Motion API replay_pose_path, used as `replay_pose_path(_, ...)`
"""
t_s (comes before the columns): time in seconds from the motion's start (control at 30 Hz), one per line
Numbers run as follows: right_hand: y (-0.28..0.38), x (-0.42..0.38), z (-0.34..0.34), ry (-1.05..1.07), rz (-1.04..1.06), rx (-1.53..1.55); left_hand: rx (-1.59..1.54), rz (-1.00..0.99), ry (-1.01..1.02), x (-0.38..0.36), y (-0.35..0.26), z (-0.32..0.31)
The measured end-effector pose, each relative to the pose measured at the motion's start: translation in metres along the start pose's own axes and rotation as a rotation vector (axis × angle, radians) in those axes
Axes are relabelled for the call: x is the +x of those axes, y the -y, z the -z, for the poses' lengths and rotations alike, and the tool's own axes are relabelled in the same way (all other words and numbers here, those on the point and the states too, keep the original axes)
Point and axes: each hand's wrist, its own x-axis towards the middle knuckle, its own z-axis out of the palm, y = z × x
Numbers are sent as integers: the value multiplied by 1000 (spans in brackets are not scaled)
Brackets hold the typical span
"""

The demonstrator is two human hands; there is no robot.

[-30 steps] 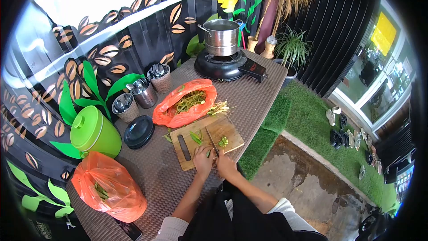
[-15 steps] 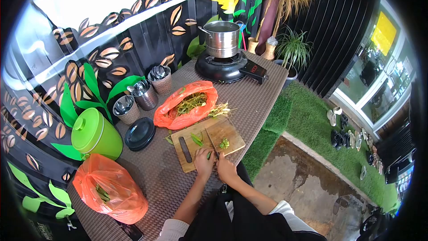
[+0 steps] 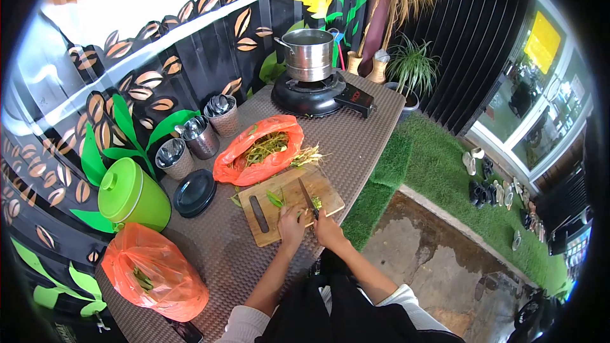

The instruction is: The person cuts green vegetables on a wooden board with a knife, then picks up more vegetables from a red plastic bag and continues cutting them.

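Note:
My right hand is wrapped round the handle of a knife, its blade pointing away over the wooden cutting board. Beside it, my left hand is closed on the board, with a bit of green leaf showing at its fingers. Just beyond those fingers lies a green leaf. A small heap of chopped greens sits right by the blade, partly covered by it. The fingers of my left hand hide most of what they hold.
Behind the board an open orange plastic bag holds leafy stems. A tied orange bag, a green lidded container, black plates and cutlery cups stand leftward. A steel pot sits on a portable stove.
My right hand and the knife have shifted right and away from my left hand, bringing the blade alongside the chopped heap. My left hand stays at about the same place on the board.

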Motion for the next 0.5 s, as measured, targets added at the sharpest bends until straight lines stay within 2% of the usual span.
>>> replay_pose_path(0.13, 10, -10, 1, 10, -17, 33, -65, 6, -15, 2, 5, -6)
replay_pose_path(0.2, 16, -13, 0, 36, -42, 24, 38, -101, -44, 1, 8, -8)
replay_pose_path(0.33, 20, -18, -6, 14, -83, -27, 2, -54, -25, 0, 12, -7)
replay_pose_path(0.4, 21, -14, -10, 29, -98, -35, 24, -144, -60, 0, 13, -6)
replay_pose_path(0.5, 13, 4, -19, -20, -74, -56, 33, -161, -69, -1, 14, -8)
